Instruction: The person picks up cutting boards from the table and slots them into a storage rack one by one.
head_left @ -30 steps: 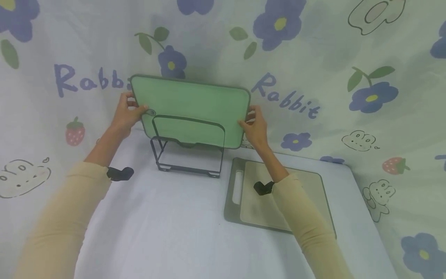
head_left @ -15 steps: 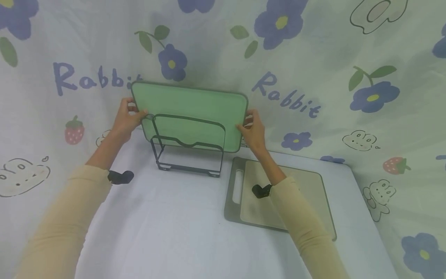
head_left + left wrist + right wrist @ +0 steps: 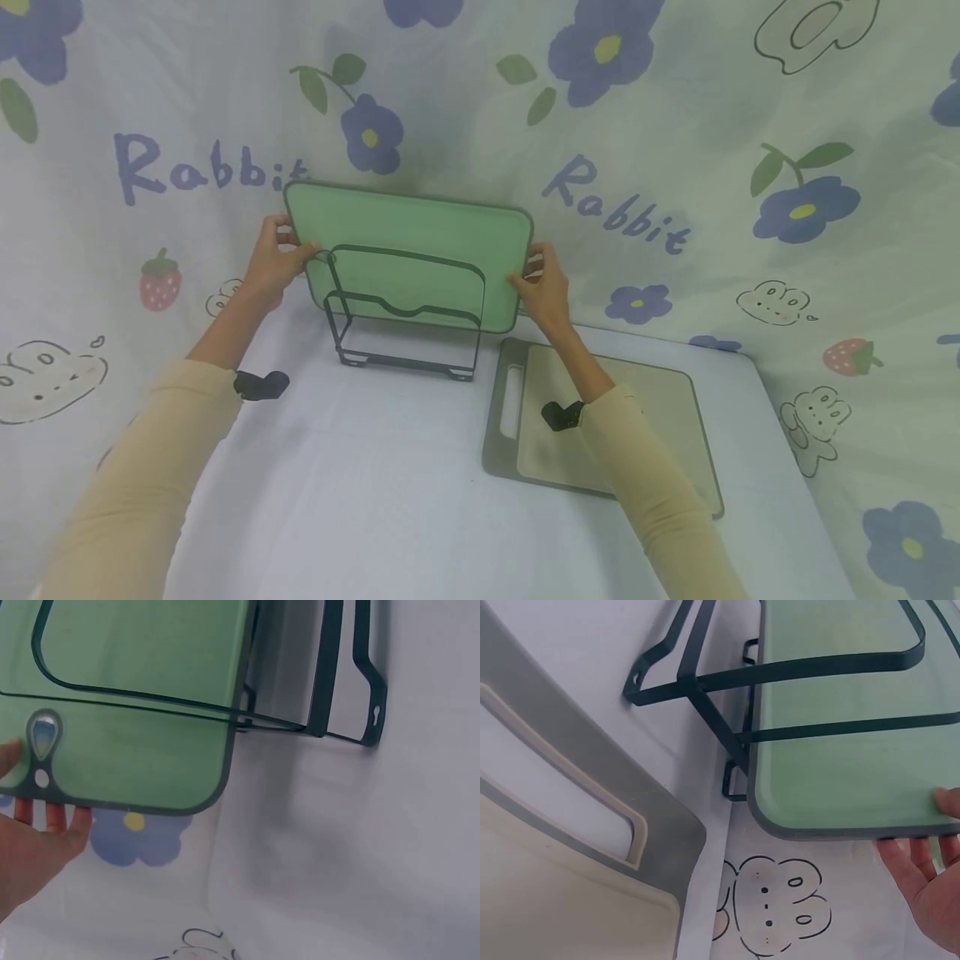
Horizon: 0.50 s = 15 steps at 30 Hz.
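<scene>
Meanwhile, left hand (image 3: 272, 260) and right hand (image 3: 545, 287) each pinch an end of the green cutting board (image 3: 408, 242), held upright in the wire rack's (image 3: 405, 321) far slot; lowering it squarely seems next, grip easing only once seated

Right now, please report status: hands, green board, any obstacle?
Left hand and right hand grip the green board at its short edges. Board upright, behind the rack's wire loops. Grey board flat beside, apart.
</scene>
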### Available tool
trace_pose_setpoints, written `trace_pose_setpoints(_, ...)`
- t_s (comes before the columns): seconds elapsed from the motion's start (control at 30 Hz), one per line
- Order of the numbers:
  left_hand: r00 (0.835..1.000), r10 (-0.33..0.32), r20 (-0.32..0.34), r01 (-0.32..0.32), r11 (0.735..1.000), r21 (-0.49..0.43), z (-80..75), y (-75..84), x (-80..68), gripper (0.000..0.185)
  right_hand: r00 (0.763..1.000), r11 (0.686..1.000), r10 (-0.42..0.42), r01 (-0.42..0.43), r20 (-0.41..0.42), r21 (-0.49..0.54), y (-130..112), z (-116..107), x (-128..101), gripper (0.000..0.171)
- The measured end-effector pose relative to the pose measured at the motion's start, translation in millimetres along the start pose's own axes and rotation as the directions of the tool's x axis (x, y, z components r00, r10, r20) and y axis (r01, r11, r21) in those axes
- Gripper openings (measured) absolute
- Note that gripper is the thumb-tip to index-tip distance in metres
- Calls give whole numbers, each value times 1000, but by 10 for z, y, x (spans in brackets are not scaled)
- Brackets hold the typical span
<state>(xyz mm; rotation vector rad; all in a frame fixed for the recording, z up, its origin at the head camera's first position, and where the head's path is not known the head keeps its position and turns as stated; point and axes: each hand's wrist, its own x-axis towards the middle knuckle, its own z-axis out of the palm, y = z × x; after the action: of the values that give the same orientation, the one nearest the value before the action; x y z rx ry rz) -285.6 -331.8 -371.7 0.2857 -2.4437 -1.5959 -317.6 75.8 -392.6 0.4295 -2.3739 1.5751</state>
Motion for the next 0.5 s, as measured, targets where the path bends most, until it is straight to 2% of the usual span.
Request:
trace_pose_setpoints(0.3, 1000, 15, 5, -15, 1000, -4, 11, 5, -15, 59, 1000, 1000, 20, -20, 1, 17, 42, -6, -24, 43)
trace_pose_setpoints(0.5, 1000, 8, -10, -7, 1000, 10, 9, 7, -21, 64, 1000, 1000, 21, -21, 15, 19, 41, -22, -26, 42)
